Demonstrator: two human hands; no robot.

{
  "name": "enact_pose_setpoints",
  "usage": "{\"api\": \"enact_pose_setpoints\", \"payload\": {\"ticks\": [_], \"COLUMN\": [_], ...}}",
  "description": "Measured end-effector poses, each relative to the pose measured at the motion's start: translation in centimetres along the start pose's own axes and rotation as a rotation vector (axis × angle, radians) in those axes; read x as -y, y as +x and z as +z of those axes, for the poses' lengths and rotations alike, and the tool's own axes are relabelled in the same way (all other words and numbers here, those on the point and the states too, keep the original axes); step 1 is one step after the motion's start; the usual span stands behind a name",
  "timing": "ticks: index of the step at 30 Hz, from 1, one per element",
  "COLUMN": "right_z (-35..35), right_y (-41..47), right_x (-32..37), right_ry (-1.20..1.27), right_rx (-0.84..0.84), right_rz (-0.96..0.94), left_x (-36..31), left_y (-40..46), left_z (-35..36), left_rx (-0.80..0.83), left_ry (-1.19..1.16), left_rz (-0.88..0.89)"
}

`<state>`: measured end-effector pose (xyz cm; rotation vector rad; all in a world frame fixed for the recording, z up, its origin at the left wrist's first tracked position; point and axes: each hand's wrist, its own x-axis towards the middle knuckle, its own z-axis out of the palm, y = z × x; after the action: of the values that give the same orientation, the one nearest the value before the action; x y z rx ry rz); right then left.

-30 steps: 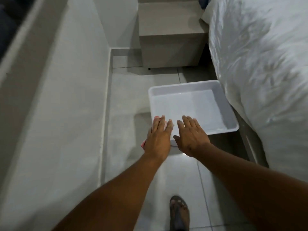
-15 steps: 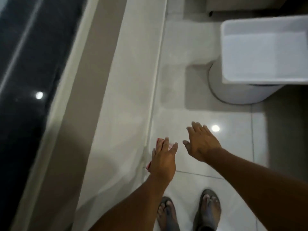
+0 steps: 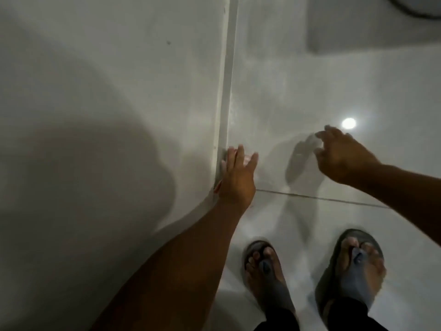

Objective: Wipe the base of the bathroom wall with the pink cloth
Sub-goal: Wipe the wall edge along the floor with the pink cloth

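**My left hand presses the pink cloth at the foot of the wall**

I am looking straight down. My left hand (image 3: 236,177) lies flat, fingers extended and slightly spread, palm facing down, right where the pale wall (image 3: 119,91) meets the tiled floor (image 3: 274,91). Under it is the pink cloth (image 3: 218,186). Only a thin reddish-pink edge shows at the wrist side of the hand, touching the narrow skirting strip (image 3: 228,80) that runs along the base of the wall, and a faint pink patch shows between my fingers. The hand covers the rest of the cloth, so I cannot tell how it is folded.

My right hand (image 3: 341,156) is apart from the left, out over the glossy floor. It is empty, with fingers loosely curled and half open, and its edges are blurred. Its shadow falls on the tile just below it. A small round reflection of a light (image 3: 349,123) shines on the floor close to my right fingertips.

Near the bottom of the view are my two feet in dark sandals (image 3: 265,271), standing on the tile. A grout line (image 3: 310,197) crosses the floor between my hands and feet.
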<state>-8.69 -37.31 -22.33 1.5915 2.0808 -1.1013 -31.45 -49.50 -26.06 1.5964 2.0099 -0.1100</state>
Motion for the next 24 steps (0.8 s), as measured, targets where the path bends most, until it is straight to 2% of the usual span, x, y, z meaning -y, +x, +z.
{"api": "enact_pose_setpoints", "payload": {"ticks": [2, 4, 6, 8, 9, 11, 14, 16, 19, 21, 24], "right_z": [0.2, 0.4, 0.7, 0.6, 0.5, -0.2, -1.6, -2.0, -1.4, -0.9, -0.6], "right_y": [2.3, 5.1, 7.2, 8.7, 9.3, 10.8, 12.3, 12.5, 12.0, 11.9, 12.0], "right_x": [-2.0, -3.1, -2.8, -1.7, -1.2, 0.0, 1.0, 1.4, 1.3, 0.4, -1.1], "right_ry": [-0.069, -0.202, -0.309, -0.375, -0.383, -0.359, -0.311, -0.283, -0.251, -0.229, -0.328], "right_rx": [-0.065, -0.053, 0.078, 0.276, 0.323, 0.368, 0.388, 0.358, 0.326, 0.308, 0.253], "right_rz": [-0.011, -0.024, 0.053, 0.233, 0.292, 0.392, 0.452, 0.452, 0.411, 0.335, 0.153], "left_x": [1.1, 2.1, 2.9, 3.6, 3.7, 3.7, 2.6, 2.8, 3.4, 3.5, 3.4], "left_y": [0.0, -0.5, -0.9, 0.3, 1.5, 5.3, 9.8, 9.7, 3.6, 0.4, 2.9], "left_z": [2.0, 4.2, 5.8, 6.2, 5.9, 4.9, 2.8, 3.2, 6.1, 7.4, 6.9], "left_rx": [-0.132, -0.24, -0.274, -0.291, -0.315, -0.38, -0.381, -0.419, -0.448, -0.426, -0.421], "left_ry": [-0.012, 0.0, 0.047, 0.051, 0.037, 0.006, -0.011, -0.002, 0.006, 0.031, 0.022], "left_rz": [0.02, 0.04, 0.048, 0.086, 0.118, 0.17, 0.158, 0.139, 0.111, 0.095, 0.087]}}
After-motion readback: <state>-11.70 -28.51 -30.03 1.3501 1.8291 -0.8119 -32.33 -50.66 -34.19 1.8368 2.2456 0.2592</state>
